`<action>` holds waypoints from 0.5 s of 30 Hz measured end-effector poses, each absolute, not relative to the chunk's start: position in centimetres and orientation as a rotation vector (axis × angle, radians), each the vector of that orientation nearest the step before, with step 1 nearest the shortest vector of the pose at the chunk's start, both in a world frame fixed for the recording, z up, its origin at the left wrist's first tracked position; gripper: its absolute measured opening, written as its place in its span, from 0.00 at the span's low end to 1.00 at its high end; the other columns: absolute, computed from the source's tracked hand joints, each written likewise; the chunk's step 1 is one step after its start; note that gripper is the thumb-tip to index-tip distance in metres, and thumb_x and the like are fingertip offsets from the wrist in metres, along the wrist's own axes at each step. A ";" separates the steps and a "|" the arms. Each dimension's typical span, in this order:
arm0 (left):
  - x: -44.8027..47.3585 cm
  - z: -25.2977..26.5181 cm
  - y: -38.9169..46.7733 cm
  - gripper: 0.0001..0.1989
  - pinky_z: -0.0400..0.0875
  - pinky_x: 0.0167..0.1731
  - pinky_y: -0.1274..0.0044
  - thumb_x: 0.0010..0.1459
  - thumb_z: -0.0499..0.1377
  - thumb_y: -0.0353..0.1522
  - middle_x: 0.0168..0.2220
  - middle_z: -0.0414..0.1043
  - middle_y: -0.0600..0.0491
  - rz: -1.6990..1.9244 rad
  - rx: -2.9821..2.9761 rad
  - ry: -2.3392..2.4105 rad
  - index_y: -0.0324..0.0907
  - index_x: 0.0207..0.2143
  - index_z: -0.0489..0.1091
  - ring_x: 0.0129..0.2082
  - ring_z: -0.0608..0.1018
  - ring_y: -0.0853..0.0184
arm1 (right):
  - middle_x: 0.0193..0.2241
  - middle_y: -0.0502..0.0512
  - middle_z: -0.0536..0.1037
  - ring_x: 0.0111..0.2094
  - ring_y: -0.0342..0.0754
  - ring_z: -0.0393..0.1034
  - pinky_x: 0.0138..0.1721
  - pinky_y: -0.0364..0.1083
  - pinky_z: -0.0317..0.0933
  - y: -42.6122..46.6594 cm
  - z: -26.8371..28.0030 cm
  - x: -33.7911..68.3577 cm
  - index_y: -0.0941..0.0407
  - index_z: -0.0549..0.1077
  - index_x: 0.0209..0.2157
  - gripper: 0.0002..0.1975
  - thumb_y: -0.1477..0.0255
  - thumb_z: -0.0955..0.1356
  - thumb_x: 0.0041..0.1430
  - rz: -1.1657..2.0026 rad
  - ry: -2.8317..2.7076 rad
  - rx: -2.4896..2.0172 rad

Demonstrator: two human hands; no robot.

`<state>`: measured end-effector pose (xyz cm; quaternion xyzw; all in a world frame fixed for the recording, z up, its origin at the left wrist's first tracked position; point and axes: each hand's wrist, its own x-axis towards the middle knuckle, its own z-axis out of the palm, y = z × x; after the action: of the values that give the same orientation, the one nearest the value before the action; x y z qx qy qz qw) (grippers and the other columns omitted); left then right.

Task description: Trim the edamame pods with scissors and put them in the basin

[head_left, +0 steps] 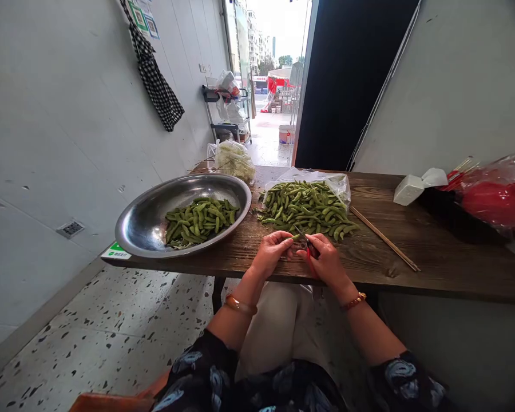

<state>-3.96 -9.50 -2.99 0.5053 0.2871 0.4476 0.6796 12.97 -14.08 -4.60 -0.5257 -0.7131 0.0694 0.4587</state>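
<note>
My left hand point(271, 250) pinches a green edamame pod point(296, 237) above the table's front edge. In my right hand point(328, 264) is a pair of scissors with red handles point(311, 264); the dark blades reach up beside the pod. Just beyond both hands lies a heap of edamame pods point(304, 203), partly on a clear plastic bag point(341, 186). Left of my hands, a wide steel basin point(141, 223) holds a smaller pile of pods point(199, 220).
Two wooden chopsticks point(386, 239) lie on the dark wooden table point(446, 263). A tissue pack point(408, 190) and a red plastic-wrapped bundle point(495, 200) are at the right. A bag of pale food point(235, 160) stands behind the basin, with a trolley point(227, 109) farther back.
</note>
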 end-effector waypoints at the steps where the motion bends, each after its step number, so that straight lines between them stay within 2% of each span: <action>1: -4.0 -3.0 -9.5 0.15 0.62 0.20 0.82 0.49 0.65 0.38 0.21 0.70 0.57 1.020 1.135 0.657 0.37 0.35 0.70 0.18 0.69 0.76 | 0.41 0.58 0.73 0.41 0.52 0.71 0.43 0.52 0.68 -14.1 -4.7 13.0 0.53 0.71 0.50 0.22 0.58 0.68 0.57 0.169 -1.762 -1.304; 8: -3.8 -2.8 -9.1 0.14 0.54 0.16 0.84 0.47 0.66 0.38 0.20 0.64 0.60 1.172 1.011 0.667 0.39 0.32 0.69 0.16 0.62 0.80 | 0.41 0.58 0.74 0.41 0.52 0.72 0.42 0.49 0.67 -14.3 -4.3 12.7 0.52 0.70 0.52 0.22 0.59 0.67 0.58 0.148 -1.864 -1.405; 15: -3.6 -2.7 -9.0 0.15 0.52 0.16 0.84 0.49 0.65 0.39 0.21 0.63 0.60 1.179 1.019 0.697 0.39 0.32 0.68 0.16 0.62 0.79 | 0.40 0.57 0.74 0.39 0.51 0.71 0.41 0.48 0.66 -14.4 -4.0 12.6 0.54 0.71 0.51 0.21 0.60 0.67 0.58 0.137 -1.859 -1.469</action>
<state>-3.55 -8.97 -2.72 0.4500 0.3076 0.5206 0.6572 12.57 -14.39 -4.04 -0.5738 -0.7262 0.0534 0.3748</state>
